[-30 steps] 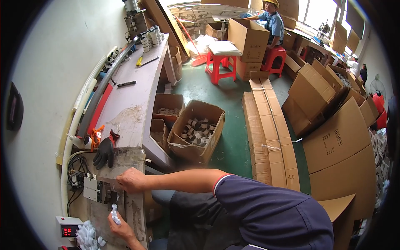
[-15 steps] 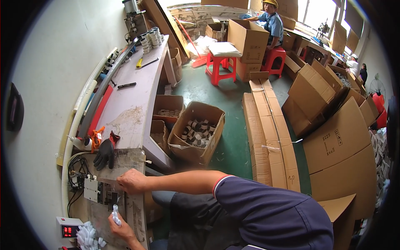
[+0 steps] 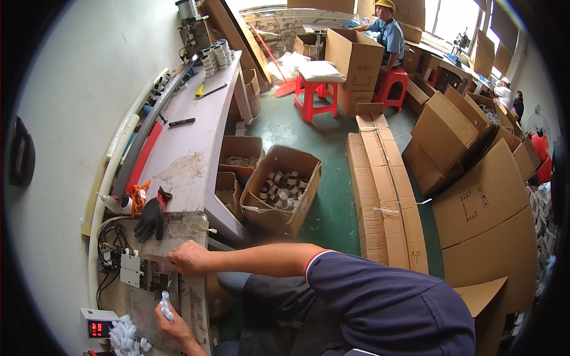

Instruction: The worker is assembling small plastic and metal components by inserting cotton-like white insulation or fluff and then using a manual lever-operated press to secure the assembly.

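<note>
My right hand reaches across to the workbench at the left, its fingers curled around a thin metal bar above a small black and white fixture. Lower down, at the bench's near end, my left hand pinches a small white plastic part. A heap of similar white parts lies just left of that hand. A black work glove lies on the bench behind the fixture.
A small meter with red digits and black cables sit at the bench's left edge. Open cartons of small parts stand on the green floor beside the bench. Flat and stacked cardboard boxes fill the right. A seated person works at the back by red stools.
</note>
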Demonstrator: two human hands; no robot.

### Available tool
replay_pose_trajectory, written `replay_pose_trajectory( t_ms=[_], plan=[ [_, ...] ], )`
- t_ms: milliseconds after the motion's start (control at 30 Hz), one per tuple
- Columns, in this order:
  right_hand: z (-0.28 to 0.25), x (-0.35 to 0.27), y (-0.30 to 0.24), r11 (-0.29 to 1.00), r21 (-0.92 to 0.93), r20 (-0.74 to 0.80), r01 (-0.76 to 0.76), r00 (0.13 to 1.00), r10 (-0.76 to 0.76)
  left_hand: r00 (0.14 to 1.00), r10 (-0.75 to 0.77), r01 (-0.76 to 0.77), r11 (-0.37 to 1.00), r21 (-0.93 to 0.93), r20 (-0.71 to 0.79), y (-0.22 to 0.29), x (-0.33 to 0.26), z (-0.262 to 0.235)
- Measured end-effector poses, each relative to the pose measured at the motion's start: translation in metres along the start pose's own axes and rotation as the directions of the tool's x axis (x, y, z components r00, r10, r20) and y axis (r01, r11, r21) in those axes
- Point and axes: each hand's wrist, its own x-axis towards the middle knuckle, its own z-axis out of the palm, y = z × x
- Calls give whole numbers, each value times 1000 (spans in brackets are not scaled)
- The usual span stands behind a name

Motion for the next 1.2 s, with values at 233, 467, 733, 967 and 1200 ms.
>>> replay_pose_trajectory(
  t_ms=[233, 467, 733, 967, 1200],
  plan=[
    [1, 0, 0, 1000, 1, -12, 10, 1000, -10, 1000, 24, -24, 999, -28, -9, 3, 1, -2],
    [1, -1, 2, 1000, 1, -18, 13, 1000, -13, 1000, 13, -13, 1000, -29, 0, 3, 0, 0],
    [2, 2, 3, 1000, 0, -11, 6, 1000, -6, 1000, 12, -12, 1000, -21, -3, 5, 2, 0],
    [0, -1, -1, 1000, 8, 31, -29, 999, 28, 1000, 7, -7, 999, -34, -6, 6, -1, 1],
    [-1, 0, -1, 1000, -22, -11, 12, 1000, -12, 999, 44, -46, 997, -56, -22, 9, 2, -2]
  ],
)
